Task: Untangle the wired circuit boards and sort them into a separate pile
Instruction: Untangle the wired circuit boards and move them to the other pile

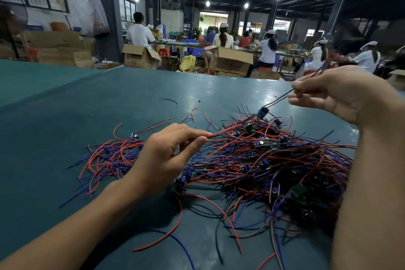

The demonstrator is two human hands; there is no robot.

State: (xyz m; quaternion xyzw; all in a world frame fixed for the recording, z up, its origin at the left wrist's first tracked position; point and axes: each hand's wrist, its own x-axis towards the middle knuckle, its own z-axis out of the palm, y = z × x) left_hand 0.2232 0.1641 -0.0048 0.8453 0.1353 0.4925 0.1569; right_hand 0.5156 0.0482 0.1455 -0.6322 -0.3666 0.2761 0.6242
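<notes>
Head view: the big pile (285, 171) on the table (65, 98) buries most boards (249, 127) under wires, the left hand (166, 155) pinches a red wire (223, 132), and farther off the right hand (328, 92) pinches dark wires (278, 99) joined to one blue board (261, 112).

Right forearm (372, 182): cut off by the right and bottom edges; it covers the right flank of your tangled heap (274, 160).
Left hand (166, 151): hides the ground between the heap and the smaller pile (109, 158); you cannot tell whether the two touch.
Red wire (221, 132): its end is lost inside your left fingertips' pinch.
Lifted board (262, 112): blurred, so its components are unreadable.
Boards in the heap: mostly buried under wire; no count possible.
Dark wires (279, 98) at your right hand (335, 92): possibly two strands; their upper ends fade into the dim background.
Background benches (285, 52): too small and soft to tell what lies on them.
</notes>
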